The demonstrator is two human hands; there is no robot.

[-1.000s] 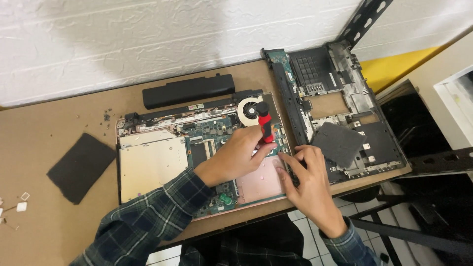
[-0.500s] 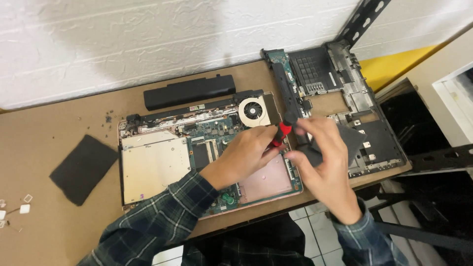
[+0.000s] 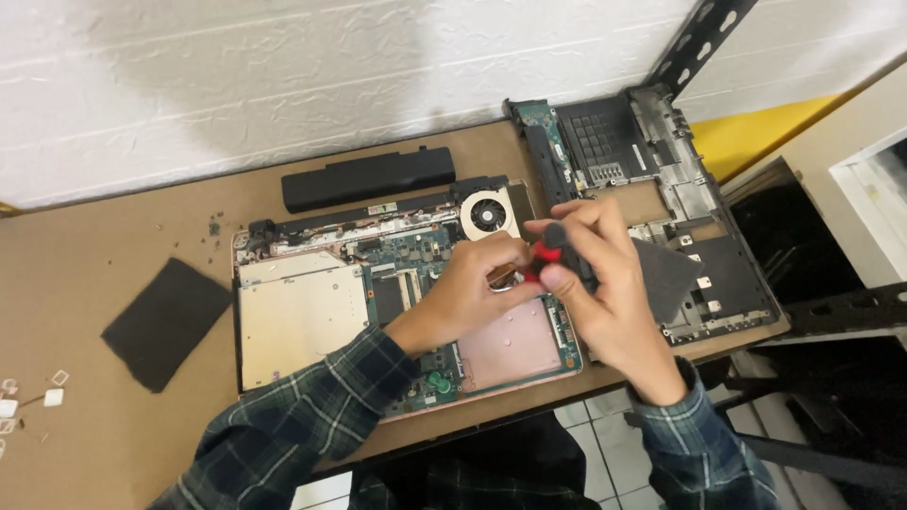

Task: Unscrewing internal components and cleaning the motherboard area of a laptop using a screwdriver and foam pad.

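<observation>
Honestly, the tip of the red-and-black screwdriver (image 3: 546, 250) was impossible to see, since both hands were bunched right over it. The left hand (image 3: 470, 295) was curled in from the lower left, fingers closed near the red part of the handle, though I couldn't tell how much of it they actually gripped. The right hand (image 3: 605, 283) covered the black top end with thumb and fingers pinched tight around it. All of that sat over the right half of the opened laptop base (image 3: 397, 302), just below the round cooling fan (image 3: 487, 213).

The hands also blocked the bit of circuit board under them, so whatever the screwdriver met was hidden.

Around it: a silver drive cover (image 3: 298, 316) filled the left of the base, and a pinkish plate (image 3: 515, 345) sat at the lower right, partly behind the right wrist. A long black battery (image 3: 368, 178) lay behind the base near the white wall. The detached black top shell (image 3: 652, 189) lay to the right, its near edge hanging at the table edge. A dark flat cover panel (image 3: 165, 321) rested on the brown table (image 3: 76, 264) to the left, with tiny bits (image 3: 28, 401) cut off at the far left edge.
</observation>
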